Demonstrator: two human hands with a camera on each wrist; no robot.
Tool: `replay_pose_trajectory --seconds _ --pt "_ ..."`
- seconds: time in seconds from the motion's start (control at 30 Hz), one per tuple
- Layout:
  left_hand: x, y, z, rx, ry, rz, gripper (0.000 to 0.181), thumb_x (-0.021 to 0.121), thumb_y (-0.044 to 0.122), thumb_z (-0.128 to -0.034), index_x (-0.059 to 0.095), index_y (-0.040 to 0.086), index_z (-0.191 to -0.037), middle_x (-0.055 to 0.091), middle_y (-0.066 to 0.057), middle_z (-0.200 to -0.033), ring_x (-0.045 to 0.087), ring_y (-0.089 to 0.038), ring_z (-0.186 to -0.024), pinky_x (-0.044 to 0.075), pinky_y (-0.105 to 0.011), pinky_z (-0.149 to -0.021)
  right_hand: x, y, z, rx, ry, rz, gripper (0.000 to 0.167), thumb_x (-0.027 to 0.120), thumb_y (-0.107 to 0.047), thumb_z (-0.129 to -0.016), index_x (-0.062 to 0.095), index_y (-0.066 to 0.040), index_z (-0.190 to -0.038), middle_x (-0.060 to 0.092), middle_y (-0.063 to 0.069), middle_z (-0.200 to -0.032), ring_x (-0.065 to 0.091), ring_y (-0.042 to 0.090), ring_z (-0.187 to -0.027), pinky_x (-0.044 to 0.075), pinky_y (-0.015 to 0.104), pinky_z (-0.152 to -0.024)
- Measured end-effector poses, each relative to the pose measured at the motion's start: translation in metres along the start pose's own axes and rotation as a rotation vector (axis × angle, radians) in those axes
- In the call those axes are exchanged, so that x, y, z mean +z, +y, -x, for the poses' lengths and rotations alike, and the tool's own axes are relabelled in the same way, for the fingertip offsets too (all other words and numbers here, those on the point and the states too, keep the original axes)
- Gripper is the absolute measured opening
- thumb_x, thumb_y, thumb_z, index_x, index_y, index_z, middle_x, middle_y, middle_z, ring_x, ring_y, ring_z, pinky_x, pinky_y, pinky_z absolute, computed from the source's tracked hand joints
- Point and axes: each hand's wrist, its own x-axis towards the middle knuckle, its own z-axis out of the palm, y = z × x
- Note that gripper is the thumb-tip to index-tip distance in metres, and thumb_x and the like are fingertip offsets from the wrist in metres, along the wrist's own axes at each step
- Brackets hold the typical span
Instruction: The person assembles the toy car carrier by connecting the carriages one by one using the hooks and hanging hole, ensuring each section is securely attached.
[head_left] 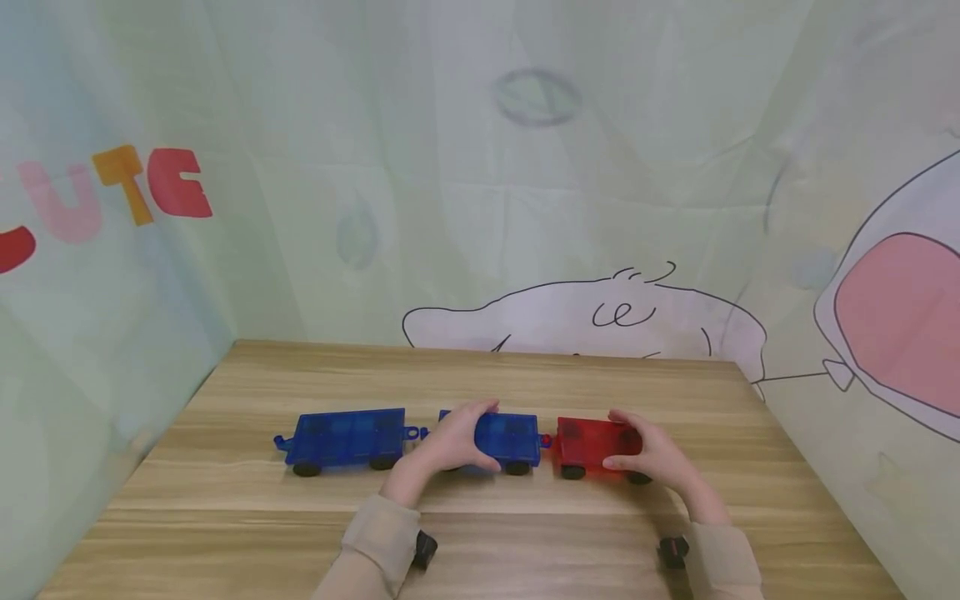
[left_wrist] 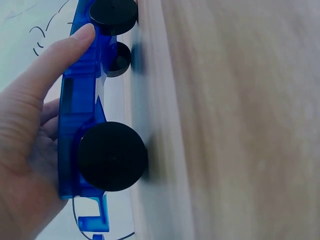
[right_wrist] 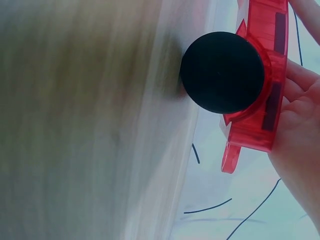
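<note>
Three see-through toy train cars stand in a row on the wooden table. My left hand (head_left: 452, 439) grips the middle blue car (head_left: 510, 437), thumb on its near side and fingers round the far side. In the left wrist view, black wheels (left_wrist: 113, 156) show under that blue car (left_wrist: 77, 110). The red car (head_left: 587, 446) at the right end is held by my right hand (head_left: 658, 454) from its right end. Its blue and red couplings meet between the two held cars; whether they are locked I cannot tell. A longer blue car (head_left: 348, 435) stands left of my left hand.
The wooden table (head_left: 525, 542) runs back to a pale printed cloth (head_left: 450, 183) hanging behind and at both sides. A hook sticks out at the longer blue car's left end. Black wrist devices (head_left: 424, 550) sit under both forearms.
</note>
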Motion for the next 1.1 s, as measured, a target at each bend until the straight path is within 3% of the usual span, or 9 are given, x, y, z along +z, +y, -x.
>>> replay_pose_trajectory --seconds 0.5,0.73,0.93,1.1 --pt "-0.002 0.002 0.006 -0.008 -0.003 -0.026 0.096 0.089 0.033 -0.0691 0.041 0.006 -0.147 0.047 -0.013 -0.149 0.042 -0.035 -0.138 0.037 -0.054 -0.112 0.0 -0.003 0.0 -0.016 0.013 0.003 0.076 0.084 -0.022 -0.076 0.048 0.007 -0.137 0.056 0.025 -0.135 0.051 0.042 -0.123 0.041 0.06 -0.104" --pt "-0.011 0.003 0.013 0.025 -0.012 0.066 0.09 0.086 0.032 -0.0746 0.04 0.006 -0.148 0.045 -0.013 -0.151 0.038 -0.035 -0.141 0.033 -0.056 -0.114 0.0 -0.01 -0.004 0.011 0.019 -0.04 0.071 0.079 -0.022 -0.081 0.047 0.001 -0.14 0.054 0.022 -0.138 0.053 0.04 -0.122 0.043 0.059 -0.103" --pt "-0.018 -0.002 0.018 0.044 0.044 0.1 0.077 0.079 0.03 -0.0826 0.043 0.005 -0.146 0.049 -0.013 -0.148 0.042 -0.034 -0.138 0.034 -0.055 -0.113 0.003 -0.026 -0.011 0.035 0.051 -0.103 0.064 0.076 -0.022 -0.085 0.048 -0.002 -0.14 0.053 0.02 -0.14 0.049 0.042 -0.129 0.043 0.059 -0.104" --pt "-0.025 -0.008 0.027 0.001 0.108 0.103 0.076 0.078 0.03 -0.0828 0.044 0.007 -0.146 0.048 -0.012 -0.148 0.042 -0.034 -0.139 0.034 -0.057 -0.113 0.01 -0.042 -0.018 0.024 0.089 -0.122 0.063 0.076 -0.022 -0.085 0.05 0.0 -0.137 0.057 0.019 -0.137 0.048 0.041 -0.131 0.039 0.06 -0.108"
